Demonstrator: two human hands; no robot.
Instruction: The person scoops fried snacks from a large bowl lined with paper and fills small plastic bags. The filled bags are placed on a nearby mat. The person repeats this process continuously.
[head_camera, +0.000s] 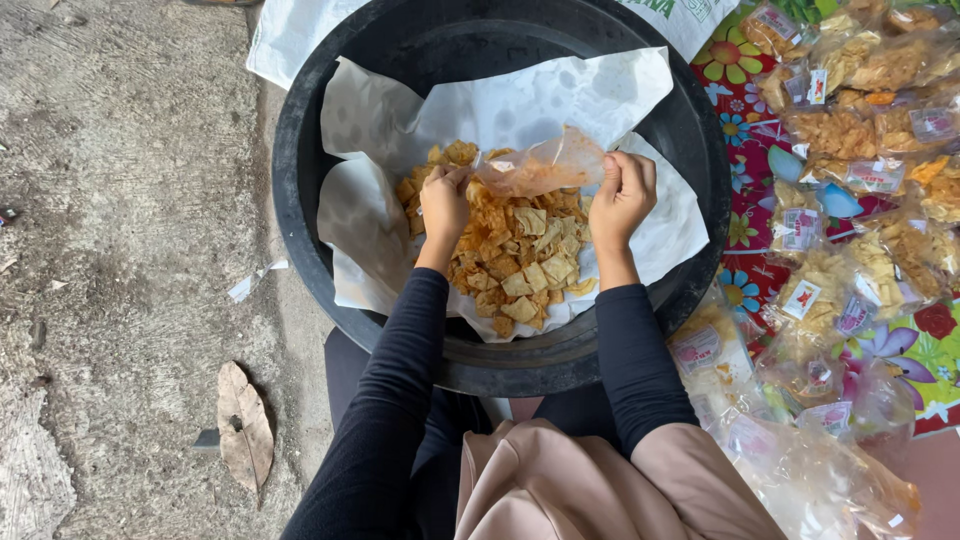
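— Sleeves, dark, run up to both hands over the basin (300, 190); what's the step?

— Filling, I'd judge; left hand (444, 205) and right hand (622, 197) each pinch shut on one side of a clear bag (545, 165), stretched between them just above the chips (515, 265); those lie on white paper (540, 100).

— Next move?

— Probably the mouth held wide and one hand freed to scoop (gently; chips break).

— Packages?

— Right of the right hand, well apart: sealed clear packets (860, 190) of chips, small white-and-red square labels, heaped on a flowered cloth (735, 55).

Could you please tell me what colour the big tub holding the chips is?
The tub is black, lined with white paper; head view.
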